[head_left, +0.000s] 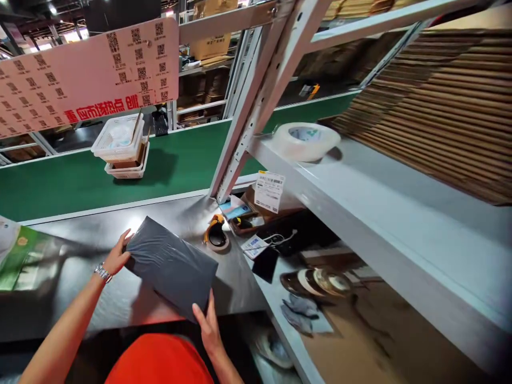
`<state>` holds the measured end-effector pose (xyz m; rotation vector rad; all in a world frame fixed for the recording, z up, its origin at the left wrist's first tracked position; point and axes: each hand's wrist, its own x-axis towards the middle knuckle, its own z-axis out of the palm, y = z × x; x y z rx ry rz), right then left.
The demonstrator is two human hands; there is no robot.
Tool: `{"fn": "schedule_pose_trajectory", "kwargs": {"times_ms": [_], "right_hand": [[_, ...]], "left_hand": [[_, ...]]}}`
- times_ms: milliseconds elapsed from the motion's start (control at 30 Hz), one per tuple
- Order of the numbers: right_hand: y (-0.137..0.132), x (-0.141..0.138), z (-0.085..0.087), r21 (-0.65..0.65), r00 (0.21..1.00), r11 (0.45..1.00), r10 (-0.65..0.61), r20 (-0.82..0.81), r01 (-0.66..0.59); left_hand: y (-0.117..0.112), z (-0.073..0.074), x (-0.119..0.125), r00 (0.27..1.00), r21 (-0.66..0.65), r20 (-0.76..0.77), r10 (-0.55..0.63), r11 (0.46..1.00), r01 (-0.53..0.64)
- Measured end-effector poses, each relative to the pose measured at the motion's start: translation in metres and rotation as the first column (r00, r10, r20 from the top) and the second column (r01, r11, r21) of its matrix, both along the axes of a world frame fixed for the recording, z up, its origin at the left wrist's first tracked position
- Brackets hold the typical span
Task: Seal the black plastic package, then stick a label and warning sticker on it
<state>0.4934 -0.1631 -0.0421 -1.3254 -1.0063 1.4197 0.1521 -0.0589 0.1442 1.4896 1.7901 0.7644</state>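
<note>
A flat grey parcel in smooth plastic wrap (172, 266) is held tilted above the metal table, between my two hands. My left hand (117, 255), with a metal watch on its wrist, grips the parcel's upper left end. At the lower right corner, my right hand (207, 322) has its thumb on the near face and its fingers behind the edge. Just beyond the parcel lies a yellow and black tape dispenser (216, 234) with a roll of tape. A green and white plastic package (24, 256) rests at the table's left end.
Behind the metal table (100, 304) runs a green conveyor belt (188, 152) carrying stacked white baskets (124, 144). A white shelf (384, 197) on the right bears a tape roll (306, 141) and flattened cardboard (440, 112). A metal post (260, 101) rises between. Tape rolls (316, 281) lie lower right.
</note>
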Motion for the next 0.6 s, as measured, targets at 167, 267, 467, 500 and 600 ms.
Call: {"fn": "schedule_pose_trajectory", "kwargs": {"times_ms": [167,267,467,500,600], "right_hand": [[0.035,0.016,0.007,-0.064,0.997,0.995,-0.072,-0.036,0.070],[0.097,0.056,0.028,-0.050,0.948,0.949,-0.313,-0.067,0.310],[0.241,0.134,0.119,0.314,0.786,0.726,-0.605,-0.130,0.611],[0.261,0.141,0.134,0.374,0.763,0.685,-0.637,-0.108,0.625],[0.304,0.154,0.170,0.454,0.706,0.637,-0.707,0.024,0.623]], "left_hand": [[0.005,-0.025,0.001,0.853,0.165,-0.521,-0.029,0.977,0.134],[-0.001,-0.039,0.028,0.755,0.091,-0.642,-0.135,0.964,0.250],[-0.002,-0.052,0.047,0.711,-0.064,-0.669,-0.215,0.970,0.233],[-0.001,-0.054,0.045,0.711,-0.059,-0.670,-0.216,0.969,0.239],[0.003,-0.062,0.039,0.712,-0.017,-0.672,-0.202,0.966,0.258]]}}
